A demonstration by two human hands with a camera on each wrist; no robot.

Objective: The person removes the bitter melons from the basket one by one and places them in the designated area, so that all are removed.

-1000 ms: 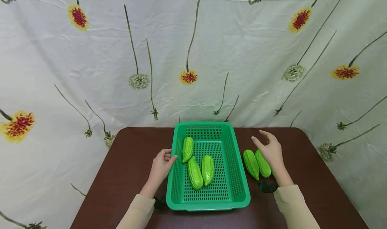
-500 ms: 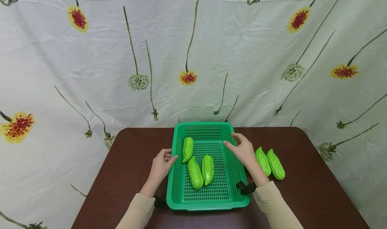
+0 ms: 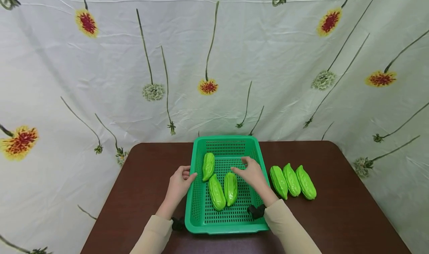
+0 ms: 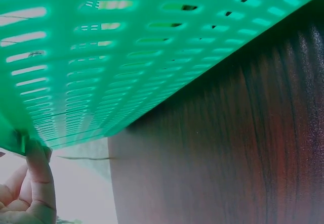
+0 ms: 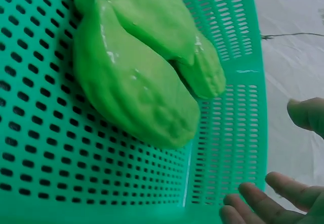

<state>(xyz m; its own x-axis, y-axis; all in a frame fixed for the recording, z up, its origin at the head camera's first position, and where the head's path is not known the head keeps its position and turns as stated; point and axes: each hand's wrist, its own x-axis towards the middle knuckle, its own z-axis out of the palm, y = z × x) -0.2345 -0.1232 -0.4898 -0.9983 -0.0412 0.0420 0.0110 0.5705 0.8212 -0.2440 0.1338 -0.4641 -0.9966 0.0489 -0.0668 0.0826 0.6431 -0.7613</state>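
Observation:
A green plastic basket [image 3: 246,205] with slotted walls stands on the table, and three bright green ridged bitter melons lie in its left and middle part. My left hand [image 3: 179,183] grips the basket's left rim, thumb on top and fingers curled under it; the left wrist view shows those fingers [image 4: 40,176] at the rim. Over the basket hovers my right hand [image 3: 252,175], thumb and fingers spread with nothing between them. Its thumb is close to the upper end of the nearest bitter melon [image 3: 230,189]. The right wrist view shows that bitter melon [image 5: 136,82] large.
To the right of the basket, three more bitter melons [image 3: 291,180] lie side by side on the dark brown table [image 3: 335,216]. A pale cloth printed with flowers [image 3: 181,60] hangs behind the table's far edge.
My right hand has moved left from above the bitter melons on the table to above the basket, still holding nothing. The left hand and the basket have stayed in place.

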